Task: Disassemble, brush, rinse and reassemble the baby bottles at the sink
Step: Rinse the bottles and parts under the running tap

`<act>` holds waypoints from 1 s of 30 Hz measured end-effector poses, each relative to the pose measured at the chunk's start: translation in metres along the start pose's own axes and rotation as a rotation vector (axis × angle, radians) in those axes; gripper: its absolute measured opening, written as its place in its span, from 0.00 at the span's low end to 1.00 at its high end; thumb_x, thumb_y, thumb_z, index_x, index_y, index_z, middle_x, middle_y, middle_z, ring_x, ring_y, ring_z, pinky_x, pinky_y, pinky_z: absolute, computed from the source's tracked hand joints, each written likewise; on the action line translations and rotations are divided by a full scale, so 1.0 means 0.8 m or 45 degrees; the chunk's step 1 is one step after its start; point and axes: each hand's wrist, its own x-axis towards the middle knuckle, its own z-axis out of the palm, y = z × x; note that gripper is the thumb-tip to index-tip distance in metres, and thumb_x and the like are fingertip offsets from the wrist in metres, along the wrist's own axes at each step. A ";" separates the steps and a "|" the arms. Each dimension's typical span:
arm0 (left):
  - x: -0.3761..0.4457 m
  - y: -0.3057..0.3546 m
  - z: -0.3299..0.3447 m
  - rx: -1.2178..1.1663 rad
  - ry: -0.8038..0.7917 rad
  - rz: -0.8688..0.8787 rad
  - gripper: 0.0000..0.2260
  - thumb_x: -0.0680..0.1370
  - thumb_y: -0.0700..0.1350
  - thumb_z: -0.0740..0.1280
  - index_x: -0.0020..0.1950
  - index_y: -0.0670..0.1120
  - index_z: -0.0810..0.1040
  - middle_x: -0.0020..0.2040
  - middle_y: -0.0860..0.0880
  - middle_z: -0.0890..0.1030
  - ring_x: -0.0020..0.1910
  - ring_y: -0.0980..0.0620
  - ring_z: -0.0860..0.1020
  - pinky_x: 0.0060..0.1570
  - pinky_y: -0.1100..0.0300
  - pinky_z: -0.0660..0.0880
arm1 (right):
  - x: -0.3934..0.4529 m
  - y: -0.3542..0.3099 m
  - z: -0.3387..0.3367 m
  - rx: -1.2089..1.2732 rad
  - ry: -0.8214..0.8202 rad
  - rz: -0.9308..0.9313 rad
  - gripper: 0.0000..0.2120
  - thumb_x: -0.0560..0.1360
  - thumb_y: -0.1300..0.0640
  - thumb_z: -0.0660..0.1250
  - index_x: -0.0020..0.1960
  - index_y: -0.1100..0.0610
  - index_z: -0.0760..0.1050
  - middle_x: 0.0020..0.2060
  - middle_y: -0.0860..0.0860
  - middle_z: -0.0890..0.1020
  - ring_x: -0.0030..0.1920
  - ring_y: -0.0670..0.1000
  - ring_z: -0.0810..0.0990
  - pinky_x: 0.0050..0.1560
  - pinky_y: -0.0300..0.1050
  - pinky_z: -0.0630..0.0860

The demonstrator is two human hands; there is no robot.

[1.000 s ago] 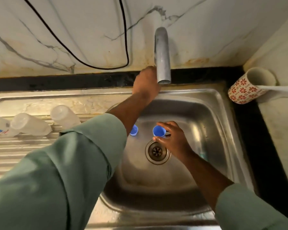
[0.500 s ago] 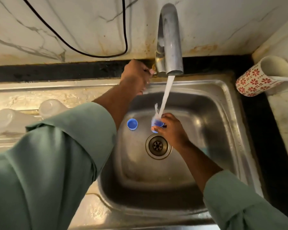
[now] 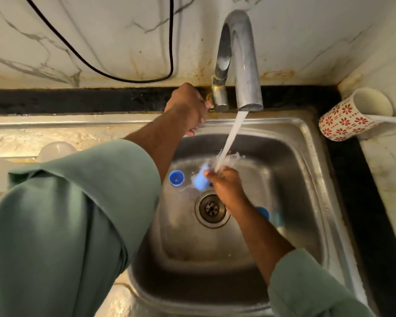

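Note:
Water runs from the metal tap (image 3: 240, 65) into the steel sink (image 3: 306, 179). My right hand (image 3: 226, 186) grips a blue bottle cap (image 3: 201, 179) under the stream, tipped on its side just above the drain (image 3: 212, 208). My left hand (image 3: 188, 106) holds the tap's handle at the base of the spout. A second blue cap (image 3: 176, 177) stands mouth up on the sink floor, left of the held one. Another blue piece (image 3: 262, 212) shows behind my right forearm. Clear bottle bodies (image 3: 55, 151) lie on the drainboard at the left, partly hidden by my left sleeve.
A red-flowered white mug (image 3: 345, 117) lies tilted on the black counter at the right, with a white handle sticking out of it. A black cable (image 3: 133, 78) hangs across the marble wall above the sink.
The tap was off, then water started to flow. My right hand has tipped the blue cap from mouth up onto its side under the stream. My left hand stays at the tap handle.

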 end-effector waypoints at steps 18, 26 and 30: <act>-0.005 -0.001 0.003 0.044 0.028 0.042 0.07 0.77 0.42 0.72 0.54 0.44 0.80 0.42 0.45 0.82 0.35 0.48 0.81 0.35 0.48 0.83 | 0.024 -0.026 0.009 0.052 -0.284 0.501 0.11 0.72 0.52 0.74 0.48 0.54 0.75 0.36 0.52 0.78 0.30 0.48 0.75 0.25 0.38 0.69; -0.006 0.000 0.004 0.028 0.043 0.031 0.06 0.79 0.44 0.70 0.53 0.44 0.80 0.41 0.46 0.83 0.34 0.50 0.81 0.35 0.48 0.84 | 0.049 -0.027 -0.013 -0.907 -0.624 -0.157 0.15 0.69 0.62 0.77 0.54 0.63 0.82 0.54 0.53 0.83 0.52 0.47 0.81 0.56 0.42 0.76; -0.002 -0.002 0.005 0.029 0.042 0.033 0.07 0.78 0.42 0.71 0.54 0.44 0.80 0.42 0.46 0.82 0.32 0.51 0.80 0.35 0.51 0.83 | 0.026 -0.020 -0.014 -0.530 -0.500 -0.225 0.19 0.65 0.80 0.70 0.53 0.67 0.72 0.37 0.53 0.76 0.34 0.36 0.77 0.38 0.28 0.72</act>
